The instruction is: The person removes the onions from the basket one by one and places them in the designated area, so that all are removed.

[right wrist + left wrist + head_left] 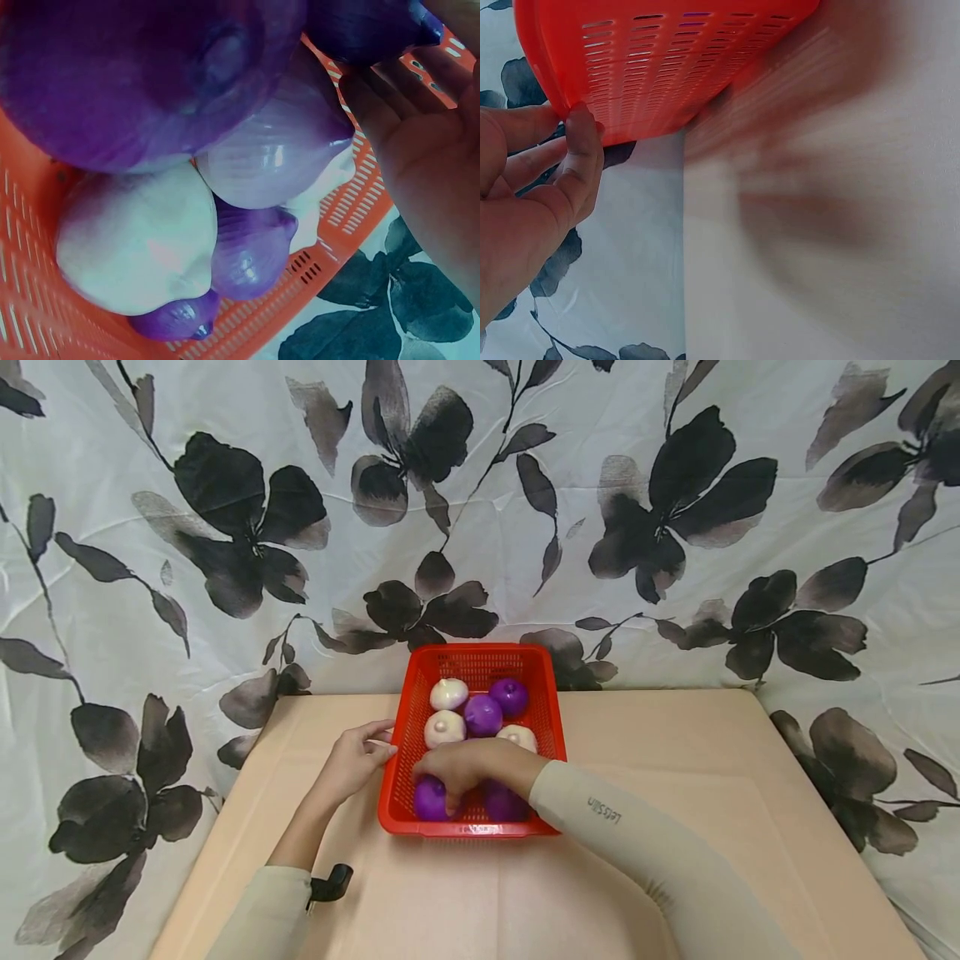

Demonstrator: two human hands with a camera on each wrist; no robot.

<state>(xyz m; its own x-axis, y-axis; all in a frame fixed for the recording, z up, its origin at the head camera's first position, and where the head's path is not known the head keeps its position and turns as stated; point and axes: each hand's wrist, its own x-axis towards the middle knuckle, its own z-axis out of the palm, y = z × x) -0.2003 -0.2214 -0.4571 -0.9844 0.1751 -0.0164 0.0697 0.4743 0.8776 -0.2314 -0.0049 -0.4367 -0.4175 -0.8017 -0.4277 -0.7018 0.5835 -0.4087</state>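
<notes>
A red plastic basket (555,718) holds several purple onions and white bulbs. My left hand (356,762) is at its left side; in the left wrist view the thumb and fingers (583,142) pinch the rim (536,52). My right hand (457,768) reaches into the near part of the basket and grips a purple onion (430,800), also seen as a dark onion (364,30) against the fingers in the right wrist view. Another purple onion (504,802) lies beside it, partly under the right forearm. White bulbs (445,728) and purple onions (483,716) fill the far part.
The basket stands on a light tan table (660,752), near its back edge. Behind and around hangs a white cloth (540,610) with dark flowers. A black strap with a small device (332,883) sits on the left wrist.
</notes>
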